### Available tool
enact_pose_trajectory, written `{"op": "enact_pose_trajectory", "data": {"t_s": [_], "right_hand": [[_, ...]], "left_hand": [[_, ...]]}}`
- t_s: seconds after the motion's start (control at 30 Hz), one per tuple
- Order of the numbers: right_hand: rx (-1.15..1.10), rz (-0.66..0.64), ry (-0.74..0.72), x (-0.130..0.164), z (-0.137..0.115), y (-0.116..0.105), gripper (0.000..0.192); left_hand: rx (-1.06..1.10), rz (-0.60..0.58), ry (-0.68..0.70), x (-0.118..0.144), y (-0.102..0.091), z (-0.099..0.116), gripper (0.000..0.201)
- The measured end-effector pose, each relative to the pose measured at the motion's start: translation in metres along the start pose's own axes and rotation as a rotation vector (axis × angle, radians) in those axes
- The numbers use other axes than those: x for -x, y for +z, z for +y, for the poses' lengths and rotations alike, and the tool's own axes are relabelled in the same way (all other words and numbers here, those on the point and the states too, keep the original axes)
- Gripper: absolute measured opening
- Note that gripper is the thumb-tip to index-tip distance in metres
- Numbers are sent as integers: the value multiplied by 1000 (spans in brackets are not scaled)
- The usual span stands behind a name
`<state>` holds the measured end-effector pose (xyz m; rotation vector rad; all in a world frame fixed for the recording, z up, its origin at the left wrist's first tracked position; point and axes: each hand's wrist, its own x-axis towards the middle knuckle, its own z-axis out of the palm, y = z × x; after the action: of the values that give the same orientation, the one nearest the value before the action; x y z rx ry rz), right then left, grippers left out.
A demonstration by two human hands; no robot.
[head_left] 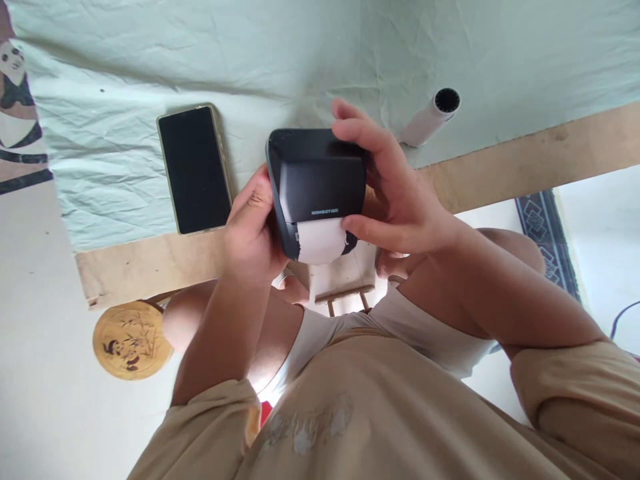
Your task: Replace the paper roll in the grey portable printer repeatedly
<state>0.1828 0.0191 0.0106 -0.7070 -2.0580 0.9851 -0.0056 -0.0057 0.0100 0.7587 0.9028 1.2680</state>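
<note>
I hold a small black label printer (316, 179) in both hands above the table's front edge. A strip of white paper (320, 240) curls out of its slot toward me. My left hand (251, 230) grips its left side from below. My right hand (393, 187) wraps its right side, fingers over the top and thumb by the paper.
A black smartphone (195, 169) lies face up on the pale green cloth (125, 80), left of the printer. A white tube (430, 118) lies to the right near the wooden table edge (525, 157). A round wooden panda stool (131, 340) stands on the floor at lower left.
</note>
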Motion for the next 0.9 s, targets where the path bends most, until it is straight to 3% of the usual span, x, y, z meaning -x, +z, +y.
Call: {"op": "enact_pose_trajectory", "data": {"t_s": [0.13, 0.3, 0.37, 0.43, 0.53, 0.67, 0.8, 0.9], "right_hand": [[9, 77, -13, 1, -1, -3, 69], [197, 506, 22, -4, -11, -1, 45], [207, 614, 54, -10, -16, 1, 27], [172, 679, 38, -16, -20, 3, 17], [161, 714, -5, -22, -21, 4, 21], [389, 512, 59, -20, -24, 2, 11], [857, 96, 210, -17, -38, 0, 19], [896, -63, 332, -19, -46, 0, 23]], "left_hand": [[66, -88, -84, -1, 3, 1, 33], [-34, -135, -3, 0, 1, 0, 30], [-52, -150, -5, 0, 0, -1, 29], [-42, -165, -10, 1, -1, -1, 30], [-28, -175, -4, 2, -2, -1, 30], [-105, -157, -23, 3, 0, 0, 33], [-194, -185, -1, 3, -1, 1, 36], [-263, -204, 6, 3, -4, 0, 41]]}}
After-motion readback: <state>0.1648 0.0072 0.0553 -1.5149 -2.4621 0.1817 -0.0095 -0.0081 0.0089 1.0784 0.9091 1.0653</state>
